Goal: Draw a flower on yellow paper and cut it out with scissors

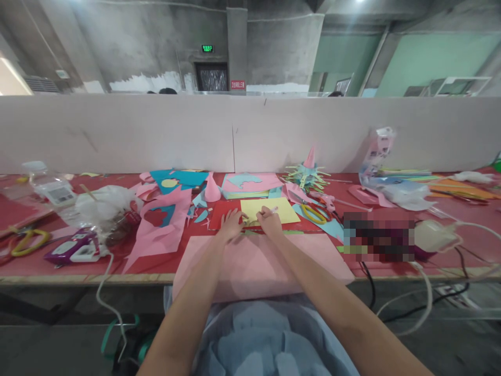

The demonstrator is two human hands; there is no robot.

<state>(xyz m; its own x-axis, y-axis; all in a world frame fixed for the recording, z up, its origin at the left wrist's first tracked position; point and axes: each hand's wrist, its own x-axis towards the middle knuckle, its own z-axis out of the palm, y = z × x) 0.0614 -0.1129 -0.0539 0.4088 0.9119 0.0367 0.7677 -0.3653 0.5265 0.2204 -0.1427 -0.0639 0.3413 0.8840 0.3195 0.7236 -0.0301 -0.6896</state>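
A sheet of yellow paper lies over a red sheet on the table in front of me. My left hand rests at the yellow sheet's left edge, its fingers apart and pressing down. Closed around a slim pale pen, my right hand sits on the yellow paper close to the left fingertips. Something small and dark shows between the two hands, too unclear to name. A large pink sheet lies under my forearms and overhangs the table's front edge.
Yellow-handled scissors lie right of the yellow paper. Behind stand a pink paper cone and a fringed paper piece. Cut pink paper, a plastic bag and a bottle are left. A glue gun trails a cord.
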